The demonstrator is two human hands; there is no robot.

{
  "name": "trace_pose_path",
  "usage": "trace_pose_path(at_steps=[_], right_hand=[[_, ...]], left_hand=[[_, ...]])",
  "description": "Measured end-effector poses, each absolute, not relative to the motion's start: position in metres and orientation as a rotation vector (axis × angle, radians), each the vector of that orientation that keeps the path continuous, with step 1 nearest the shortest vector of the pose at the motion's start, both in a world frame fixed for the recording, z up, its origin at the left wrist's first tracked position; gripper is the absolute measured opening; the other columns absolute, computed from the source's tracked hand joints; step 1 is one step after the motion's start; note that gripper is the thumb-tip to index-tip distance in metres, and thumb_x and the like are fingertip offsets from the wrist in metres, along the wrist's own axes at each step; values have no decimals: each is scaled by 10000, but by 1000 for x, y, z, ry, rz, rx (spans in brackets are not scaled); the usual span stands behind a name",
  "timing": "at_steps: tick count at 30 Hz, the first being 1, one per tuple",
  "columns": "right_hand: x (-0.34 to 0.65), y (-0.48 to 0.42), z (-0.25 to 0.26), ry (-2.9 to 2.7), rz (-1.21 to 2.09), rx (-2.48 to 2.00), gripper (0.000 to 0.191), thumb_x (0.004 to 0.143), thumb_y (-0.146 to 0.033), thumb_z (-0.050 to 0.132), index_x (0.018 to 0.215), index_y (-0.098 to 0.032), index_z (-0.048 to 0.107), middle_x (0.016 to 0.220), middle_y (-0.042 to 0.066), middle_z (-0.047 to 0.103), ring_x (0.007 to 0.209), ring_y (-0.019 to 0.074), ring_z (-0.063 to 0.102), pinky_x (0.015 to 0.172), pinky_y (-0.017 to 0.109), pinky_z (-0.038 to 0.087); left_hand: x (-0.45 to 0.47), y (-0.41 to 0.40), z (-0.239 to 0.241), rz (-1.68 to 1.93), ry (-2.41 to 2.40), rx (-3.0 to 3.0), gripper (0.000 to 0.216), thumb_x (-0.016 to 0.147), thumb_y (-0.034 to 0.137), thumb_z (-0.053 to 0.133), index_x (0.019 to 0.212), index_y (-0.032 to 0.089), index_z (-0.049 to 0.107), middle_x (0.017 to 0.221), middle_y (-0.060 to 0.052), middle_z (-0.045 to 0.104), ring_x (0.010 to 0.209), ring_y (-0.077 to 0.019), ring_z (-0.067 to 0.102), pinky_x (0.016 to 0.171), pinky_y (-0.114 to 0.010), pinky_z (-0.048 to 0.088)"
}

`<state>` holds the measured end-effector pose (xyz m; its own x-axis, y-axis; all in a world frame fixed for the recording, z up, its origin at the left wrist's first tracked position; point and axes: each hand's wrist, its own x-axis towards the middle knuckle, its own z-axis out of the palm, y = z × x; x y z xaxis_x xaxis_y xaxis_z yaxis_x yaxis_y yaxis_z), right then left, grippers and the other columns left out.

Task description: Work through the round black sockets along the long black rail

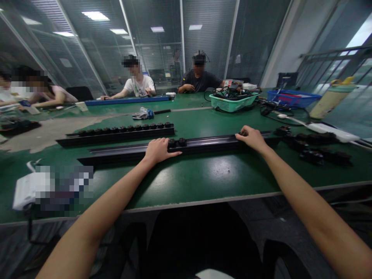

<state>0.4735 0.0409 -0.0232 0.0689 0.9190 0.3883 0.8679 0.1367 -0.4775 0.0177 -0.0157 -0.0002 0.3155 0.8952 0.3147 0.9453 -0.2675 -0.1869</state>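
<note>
A long black rail [209, 144] lies across the green table in front of me. My left hand [158, 150] grips it left of its middle, fingers over the top and thumb along the near side. Two small black roller-like parts [177, 142] sit in the channel just right of that hand. Toward the rail's right end, my right hand [250, 137] pinches a similar dark part [243, 133], mostly covered by the fingers, at the channel. Behind lies a second black rail [116, 136] carrying a row of several such parts.
Loose black parts [312, 145] lie in a pile at right, near a white power strip [333, 132]. Farther back stand a green basket [232, 102] of cables, a blue basket [293, 99] and a bottle [331, 99]. Several people sit across the table [197, 186].
</note>
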Motion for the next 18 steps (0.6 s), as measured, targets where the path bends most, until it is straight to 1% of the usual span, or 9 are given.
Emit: trace_pose_path(at_steps=[7, 13, 18], right_hand=[[475, 42, -24, -1795, 104, -1710, 310, 795, -555, 671, 800, -266, 557, 869, 83, 710, 828, 279, 633, 719, 363, 431], [475, 42, -24, -1801, 108, -1696, 308, 795, -554, 668, 806, -267, 558, 874, 87, 709, 835, 287, 640, 720, 372, 438], [475, 42, -24, -1802, 109, -1692, 312, 798, -558, 666, 805, -266, 558, 887, 89, 714, 842, 289, 643, 729, 376, 447]], left_hand=[[18, -16, 0, -203, -1646, -2246, 930, 840, 984, 406, 1151, 161, 707, 1129, -184, 770, 1099, -378, 718, 919, -430, 496], [17, -16, 0, -217, -1637, -2256, 939, 840, 982, 408, 1151, 148, 707, 1125, -194, 766, 1090, -379, 718, 909, -430, 493], [17, -16, -1, -228, -1641, -2252, 927, 832, 984, 419, 1134, 158, 714, 1120, -191, 770, 1076, -381, 718, 897, -431, 494]])
